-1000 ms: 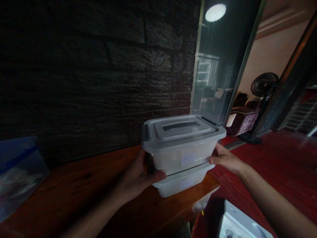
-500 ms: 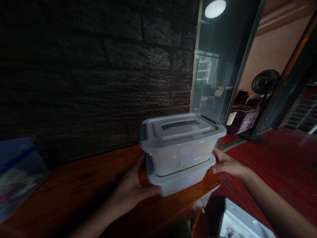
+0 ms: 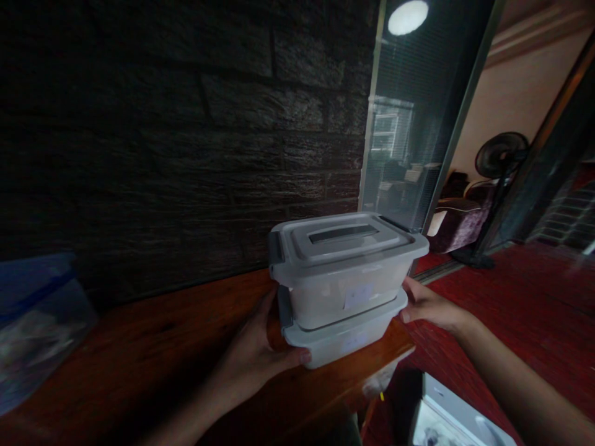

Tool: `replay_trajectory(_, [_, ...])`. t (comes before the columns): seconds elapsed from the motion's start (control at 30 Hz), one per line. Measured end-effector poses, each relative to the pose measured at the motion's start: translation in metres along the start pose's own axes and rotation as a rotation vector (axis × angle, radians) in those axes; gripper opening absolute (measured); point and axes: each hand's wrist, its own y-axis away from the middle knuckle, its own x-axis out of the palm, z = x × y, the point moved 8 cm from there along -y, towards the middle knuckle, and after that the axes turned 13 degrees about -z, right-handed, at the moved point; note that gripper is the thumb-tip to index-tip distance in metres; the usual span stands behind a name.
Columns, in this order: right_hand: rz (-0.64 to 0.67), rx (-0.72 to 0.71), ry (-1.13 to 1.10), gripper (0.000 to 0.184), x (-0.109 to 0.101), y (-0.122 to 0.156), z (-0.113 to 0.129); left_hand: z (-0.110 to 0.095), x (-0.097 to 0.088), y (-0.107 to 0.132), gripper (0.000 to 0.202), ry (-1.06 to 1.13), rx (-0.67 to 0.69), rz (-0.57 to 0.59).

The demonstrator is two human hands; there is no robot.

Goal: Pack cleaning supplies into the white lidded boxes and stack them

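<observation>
Two translucent white lidded storage boxes are stacked near the right end of a wooden shelf (image 3: 153,353). The upper box (image 3: 344,263) has a grey lid with a dark handle and grey side clips. The lower box (image 3: 348,337) sits under it on the wood. My left hand (image 3: 260,356) grips the left end of the lower box, thumb along its front. My right hand (image 3: 425,303) is pressed against the right end of the stack, fingers partly hidden behind it.
A dark brick wall rises behind the shelf. A blue-lidded clear bin (image 3: 37,322) stands at the far left. A glass panel (image 3: 409,124) and a standing fan (image 3: 499,164) are to the right, over red floor. A white container (image 3: 446,421) lies below the shelf's right end.
The upper box has come down onto the lower box and now rests on it. Both hands slid lower, from the upper box to the sides of the stack.
</observation>
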Motion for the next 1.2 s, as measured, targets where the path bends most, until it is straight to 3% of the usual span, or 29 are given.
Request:
replay_trajectory(0.33, [-0.013,0.033,0.023,0.095,0.005,0.000,0.005,0.001,-0.001,-0.001,0.113,-0.005,-0.021,-0.015])
replay_trajectory(0.73, [-0.010,-0.004,0.053,0.091,-0.001,0.002,0.004,0.004,-0.002,-0.001,0.104,-0.036,0.005,-0.006])
replay_trajectory(1.2, [-0.054,-0.099,0.214,0.079,-0.001,0.008,0.020,0.005,-0.004,0.001,0.107,0.004,-0.005,-0.008])
